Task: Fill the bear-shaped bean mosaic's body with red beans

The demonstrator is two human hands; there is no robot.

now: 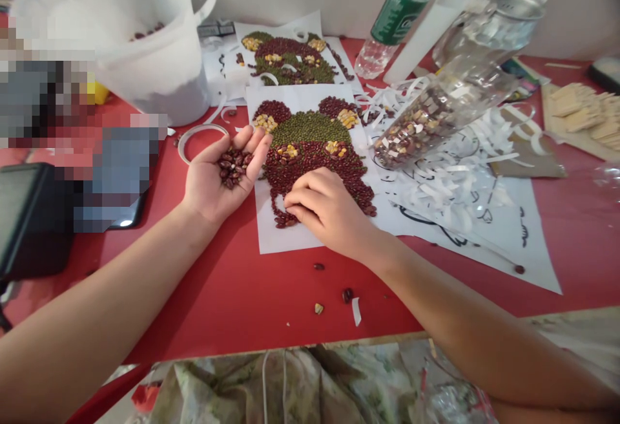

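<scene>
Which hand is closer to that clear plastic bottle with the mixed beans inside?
The right hand is nearer, resting on the brown-and-green bean bear, below and left of the clear plastic bottle. The left hand, cupping dark red beans, lies farther left, beyond the bear.

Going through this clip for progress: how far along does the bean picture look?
Done: the bear-shaped bean mosaic looks nearly or fully covered in red and green beans with yellow seeds, and a similar finished-looking mosaic lies behind it. In hand: the left hand cups red beans, while the right hand rests on the mosaic's lower part. Left: the black-outlined sheet shows no beans, and loose beans lie on the table.
</scene>
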